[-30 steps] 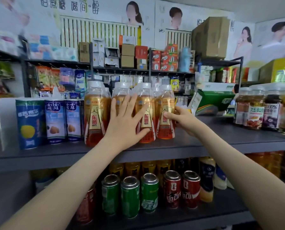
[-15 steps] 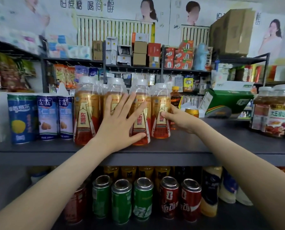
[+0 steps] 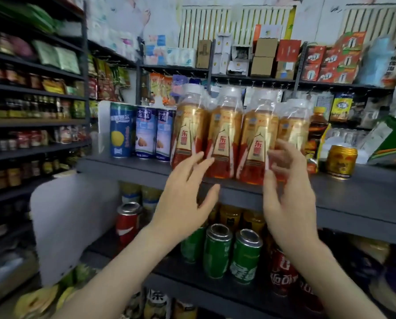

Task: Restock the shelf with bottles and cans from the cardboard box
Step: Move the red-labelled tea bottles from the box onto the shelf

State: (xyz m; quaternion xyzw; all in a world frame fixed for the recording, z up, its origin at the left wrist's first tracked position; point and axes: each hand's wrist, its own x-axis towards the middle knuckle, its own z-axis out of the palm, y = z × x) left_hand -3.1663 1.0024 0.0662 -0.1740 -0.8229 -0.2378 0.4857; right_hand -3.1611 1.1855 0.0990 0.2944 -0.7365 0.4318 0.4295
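Four amber bottles [image 3: 224,139] stand in a row at the front of the shelf [image 3: 376,192], with blue cans [image 3: 146,134] to their left and a gold can [image 3: 341,162] to their right. Green cans [image 3: 217,252] stand on the level below. Both spread wide and empty, the left hand [image 3: 180,203] and the right hand [image 3: 286,199] hover before the bottles.

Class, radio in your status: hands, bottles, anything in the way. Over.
Left hand open, right hand open, both empty. Amber bottles upright on shelf. Gold can to their right.

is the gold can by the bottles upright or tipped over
Upright: the gold can stands on its base on the shelf, rim on top.
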